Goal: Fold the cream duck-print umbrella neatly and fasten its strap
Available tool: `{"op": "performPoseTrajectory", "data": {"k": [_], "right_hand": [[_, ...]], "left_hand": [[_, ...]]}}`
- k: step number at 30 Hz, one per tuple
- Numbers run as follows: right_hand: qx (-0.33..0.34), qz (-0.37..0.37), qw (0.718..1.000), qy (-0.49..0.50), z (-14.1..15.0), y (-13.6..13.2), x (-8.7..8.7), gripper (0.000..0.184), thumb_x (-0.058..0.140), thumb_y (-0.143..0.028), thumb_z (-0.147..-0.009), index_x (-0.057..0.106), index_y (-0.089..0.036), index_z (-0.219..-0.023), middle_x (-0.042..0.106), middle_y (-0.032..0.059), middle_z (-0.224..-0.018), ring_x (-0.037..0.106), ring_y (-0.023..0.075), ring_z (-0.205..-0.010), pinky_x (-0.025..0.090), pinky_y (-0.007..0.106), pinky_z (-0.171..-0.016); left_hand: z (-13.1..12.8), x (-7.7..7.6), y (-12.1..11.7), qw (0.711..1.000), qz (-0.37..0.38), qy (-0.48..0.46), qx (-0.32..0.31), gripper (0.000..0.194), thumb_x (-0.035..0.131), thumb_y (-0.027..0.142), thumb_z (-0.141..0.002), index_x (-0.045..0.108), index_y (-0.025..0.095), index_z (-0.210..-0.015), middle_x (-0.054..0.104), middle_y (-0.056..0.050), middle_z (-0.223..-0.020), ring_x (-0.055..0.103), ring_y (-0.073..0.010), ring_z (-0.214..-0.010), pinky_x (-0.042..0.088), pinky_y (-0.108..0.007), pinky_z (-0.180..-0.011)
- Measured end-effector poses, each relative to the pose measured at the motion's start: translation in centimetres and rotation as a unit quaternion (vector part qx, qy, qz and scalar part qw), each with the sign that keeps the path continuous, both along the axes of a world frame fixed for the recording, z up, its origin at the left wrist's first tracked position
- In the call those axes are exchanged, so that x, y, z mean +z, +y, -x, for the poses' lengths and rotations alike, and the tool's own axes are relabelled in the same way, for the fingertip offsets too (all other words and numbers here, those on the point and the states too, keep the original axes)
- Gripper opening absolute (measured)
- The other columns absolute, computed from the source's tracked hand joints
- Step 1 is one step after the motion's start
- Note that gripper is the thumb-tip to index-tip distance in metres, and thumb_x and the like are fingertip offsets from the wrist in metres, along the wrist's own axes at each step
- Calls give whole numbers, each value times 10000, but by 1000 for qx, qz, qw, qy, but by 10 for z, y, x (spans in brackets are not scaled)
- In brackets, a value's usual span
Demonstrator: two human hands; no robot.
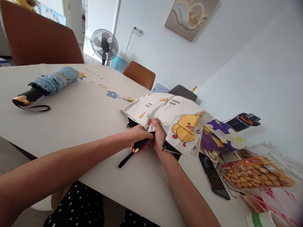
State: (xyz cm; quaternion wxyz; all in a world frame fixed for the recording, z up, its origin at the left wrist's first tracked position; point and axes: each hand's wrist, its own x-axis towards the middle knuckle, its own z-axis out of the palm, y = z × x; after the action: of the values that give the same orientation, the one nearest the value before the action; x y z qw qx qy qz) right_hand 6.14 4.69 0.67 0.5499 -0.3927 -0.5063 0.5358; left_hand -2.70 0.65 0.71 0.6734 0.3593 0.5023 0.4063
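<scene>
A white umbrella (163, 110) printed with yellow ducks lies loosely folded over the table in front of me, its canopy spread to the far right. My left hand (139, 135) is closed around its black handle, which has a gold end and a dangling black strap. Close beside it, my right hand (159, 134) grips the umbrella near the canopy's opening, thumb on the fabric; its other fingers are mostly hidden. Black rib ends poke out under the cloth. To the left, a rolled blue umbrella (56, 79) with a black and gold handle rests on the table.
A dark phone (214, 176), purple boxes (224, 134), a pack of cookies (258, 171) and a white cup (267, 219) crowd the right side of the white table (94, 116). Brown chairs (40, 34) and a fan (104, 44) stand beyond.
</scene>
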Motion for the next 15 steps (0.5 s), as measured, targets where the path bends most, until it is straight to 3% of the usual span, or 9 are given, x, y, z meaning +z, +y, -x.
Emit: {"op": "performPoseTrajectory", "data": {"k": [5,7,11,15], "right_hand": [[-29,-44,999,-8,2,-2,6,216,620,-282,-670,625,-189,-865,659,10,-905,583,188,-976,468,316,-885],[-24,-38,999,-22,2,-4,10,197,610,-284,-685,625,-188,-856,657,12,-908,581,183,-979,470,304,-881],[-8,-22,995,-95,-1,-7,12,180,589,-317,-715,636,-194,-839,662,29,-880,593,198,-933,492,323,-832],[-31,-84,981,-170,-10,-5,7,286,627,-336,-690,619,-226,-954,649,11,-985,544,186,-1031,417,359,-937]], "left_hand": [[0,5,0,995,-78,16,60,219,614,101,-561,548,137,-767,539,3,-536,525,-142,-451,490,-290,-434],[1,8,-1,994,-101,-4,37,222,612,86,-555,554,140,-762,561,-6,-570,547,-149,-493,503,-287,-456],[2,8,-3,996,-93,-2,7,161,640,87,-554,528,138,-658,512,10,-483,493,-121,-427,440,-234,-385],[4,3,0,998,-41,-48,30,161,661,111,-597,517,135,-662,479,22,-466,430,-84,-382,373,-198,-343]]}}
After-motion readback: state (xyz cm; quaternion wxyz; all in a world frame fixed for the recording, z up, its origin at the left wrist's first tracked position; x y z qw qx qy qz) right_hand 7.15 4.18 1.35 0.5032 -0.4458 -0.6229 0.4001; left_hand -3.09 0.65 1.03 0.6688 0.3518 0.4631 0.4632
